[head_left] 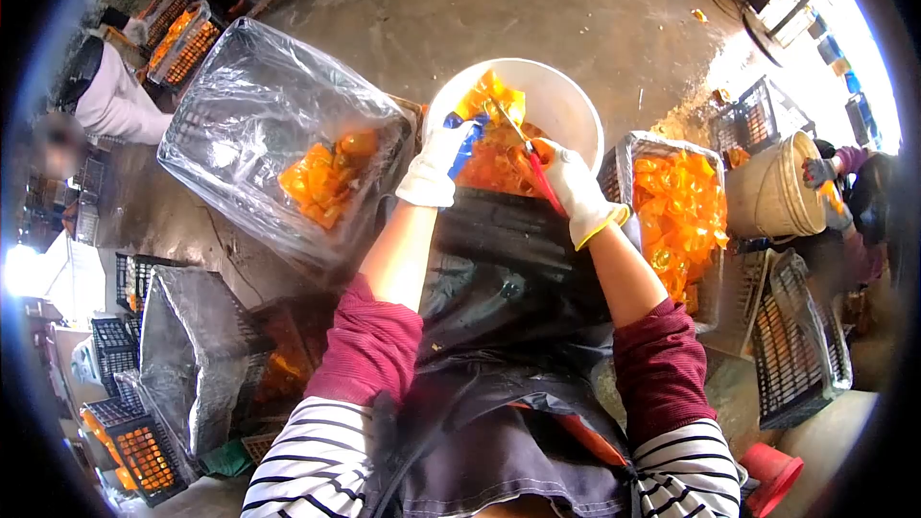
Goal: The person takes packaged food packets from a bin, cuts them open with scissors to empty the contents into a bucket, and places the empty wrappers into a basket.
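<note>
My left hand (439, 159), in a white glove with blue fingertips, is closed on a glossy orange-yellow piece (502, 101) that looks like fruit peel. My right hand (573, 188), also gloved in white, grips red-handled scissors (543, 173). Their blades reach up to the piece; whether they are cutting into it I cannot tell. Both hands are over a white bucket (581, 101) with wet orange pieces (491, 155) inside. On the right, a plastic-lined crate (711, 312) is heaped with similar orange peels (679, 221). To the left, a crate lined with clear plastic (245, 101) holds a small pile of orange pieces (329, 177).
A co-worker's gloved hand (818, 172) is by a cream bucket (779, 187) at the right. Another person in pale clothing (120, 101) bends at the upper left. Black crates (801, 350) stand around on the wet floor (413, 5). A red container (770, 476) is at lower right.
</note>
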Demonstrator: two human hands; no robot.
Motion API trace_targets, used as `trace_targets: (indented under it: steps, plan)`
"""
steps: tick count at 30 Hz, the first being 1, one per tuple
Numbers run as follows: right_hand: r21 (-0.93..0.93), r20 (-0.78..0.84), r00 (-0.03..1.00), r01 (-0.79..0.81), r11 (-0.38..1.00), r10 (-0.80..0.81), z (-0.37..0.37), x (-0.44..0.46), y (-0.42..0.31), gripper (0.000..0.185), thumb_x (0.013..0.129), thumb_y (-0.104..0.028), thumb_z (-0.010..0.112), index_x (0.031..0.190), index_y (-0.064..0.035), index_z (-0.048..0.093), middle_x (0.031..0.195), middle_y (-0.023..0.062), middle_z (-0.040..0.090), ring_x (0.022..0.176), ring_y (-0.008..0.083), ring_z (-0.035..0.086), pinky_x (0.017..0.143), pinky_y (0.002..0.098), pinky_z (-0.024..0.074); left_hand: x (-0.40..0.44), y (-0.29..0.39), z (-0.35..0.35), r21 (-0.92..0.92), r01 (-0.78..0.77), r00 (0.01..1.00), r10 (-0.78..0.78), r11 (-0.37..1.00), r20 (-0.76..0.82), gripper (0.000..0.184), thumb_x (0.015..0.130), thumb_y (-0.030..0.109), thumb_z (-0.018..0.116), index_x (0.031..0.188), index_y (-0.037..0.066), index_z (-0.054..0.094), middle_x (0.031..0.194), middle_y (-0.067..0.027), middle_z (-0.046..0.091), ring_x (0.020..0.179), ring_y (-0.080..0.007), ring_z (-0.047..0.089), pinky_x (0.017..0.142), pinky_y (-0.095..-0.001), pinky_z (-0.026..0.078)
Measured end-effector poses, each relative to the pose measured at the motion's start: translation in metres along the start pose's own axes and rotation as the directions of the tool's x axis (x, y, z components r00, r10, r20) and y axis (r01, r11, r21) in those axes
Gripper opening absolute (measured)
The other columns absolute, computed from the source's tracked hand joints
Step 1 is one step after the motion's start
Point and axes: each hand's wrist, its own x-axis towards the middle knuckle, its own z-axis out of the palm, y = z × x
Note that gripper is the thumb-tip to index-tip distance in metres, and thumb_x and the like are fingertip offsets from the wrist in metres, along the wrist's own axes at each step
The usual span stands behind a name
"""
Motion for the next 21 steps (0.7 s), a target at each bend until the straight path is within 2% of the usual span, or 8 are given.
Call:
trace_targets:
  steps: [1,4,7,10,13,15,18,21]
  plan:
    - [-0.071,0.004,1.0,0.028,0.997,-0.028,-0.001,0.0,-0.001,0.032,0.09,-0.032,0.062,0.109,-0.0066,0.065,0.098,0.0175,0.068,0.092,0.0325,0.064,0.083,0.036,0.0476,0.004,-0.008,-0.004,-0.035,0.072,0.997,-0.072,0.997,-0.005,0.04,0.089,0.001,0.056,0.129,-0.002,0.051,0.112,-0.0106,0.063,0.097,-0.0174,0.063,0.083,-0.0278,0.054]
    - [-0.019,-0.053,0.962,0.268,0.963,-0.269,0.01,0.009,0.015,0.033,0.09,-0.034,0.061,0.109,-0.0067,0.065,0.095,0.0178,0.068,0.089,0.0321,0.065,0.082,0.0368,0.0483,0.0,-0.006,0.004,0.107,-0.028,1.0,0.028,0.994,-0.002,0.039,0.089,-0.001,0.055,0.128,-0.002,0.051,0.11,-0.0117,0.063,0.096,-0.0188,0.063,0.083,-0.0298,0.055]
    - [0.214,0.039,0.98,0.183,0.96,-0.196,0.007,0.009,0.013,0.034,0.09,-0.033,0.061,0.112,-0.0069,0.064,0.095,0.0188,0.067,0.09,0.0326,0.064,0.082,0.0366,0.0483,0.009,-0.025,-0.002,0.241,-0.093,0.995,0.095,0.966,0.003,0.039,0.089,-0.002,0.054,0.128,-0.002,0.051,0.109,-0.0129,0.063,0.093,-0.0198,0.065,0.08,-0.031,0.057]
    - [-0.097,0.073,0.996,0.065,0.993,-0.058,-0.002,-0.004,-0.006,0.034,0.091,-0.031,0.061,0.113,-0.006,0.063,0.096,0.0184,0.067,0.09,0.032,0.064,0.082,0.0358,0.048,0.022,-0.049,-0.021,0.17,-0.135,0.991,0.135,0.976,0.013,0.04,0.088,-0.002,0.056,0.128,-0.001,0.052,0.106,-0.0129,0.064,0.09,-0.0203,0.065,0.075,-0.0307,0.057]
    - [-0.147,0.077,0.996,0.062,0.987,-0.051,-0.002,-0.002,-0.006,0.039,0.089,-0.04,0.062,0.116,-0.0121,0.064,0.1,0.0095,0.069,0.093,0.0177,0.062,0.083,0.0313,0.0454,0.021,-0.049,-0.022,0.209,-0.177,0.983,0.183,0.962,-0.009,0.039,0.087,-0.001,0.057,0.126,0.0,0.053,0.102,-0.0119,0.065,0.087,-0.0199,0.066,0.073,-0.0301,0.056]
    - [-0.046,0.031,0.99,0.141,0.989,-0.14,0.007,0.008,0.01,0.036,0.089,-0.035,0.064,0.112,-0.0076,0.064,0.096,0.0154,0.068,0.089,0.0258,0.064,0.081,0.0343,0.0476,0.001,-0.011,-0.003,0.204,-0.092,0.994,0.101,0.975,-0.038,0.037,0.087,0.0,0.058,0.124,0.0,0.055,0.1,-0.0108,0.066,0.086,-0.0185,0.066,0.072,-0.0294,0.056]
    - [-0.081,0.021,0.992,0.124,0.989,-0.123,0.005,0.004,0.004,0.035,0.088,-0.032,0.065,0.11,-0.0054,0.064,0.093,0.0178,0.068,0.087,0.0291,0.065,0.08,0.0356,0.0487,-0.009,0.015,0.005,0.757,-0.016,0.996,0.075,0.653,-0.043,0.033,0.087,0.002,0.059,0.12,0.0,0.057,0.098,-0.0096,0.067,0.086,-0.0173,0.066,0.073,-0.029,0.055]
    - [-0.084,0.088,0.995,0.06,0.995,-0.053,0.001,0.003,0.003,0.038,0.088,-0.038,0.064,0.114,-0.0102,0.064,0.095,0.0134,0.068,0.091,0.0236,0.065,0.081,0.0341,0.0483,-0.011,0.017,0.007,0.903,-0.134,0.961,0.276,0.407,0.018,0.03,0.087,0.006,0.061,0.116,-0.001,0.059,0.101,-0.0083,0.068,0.091,-0.0174,0.066,0.077,-0.03,0.053]
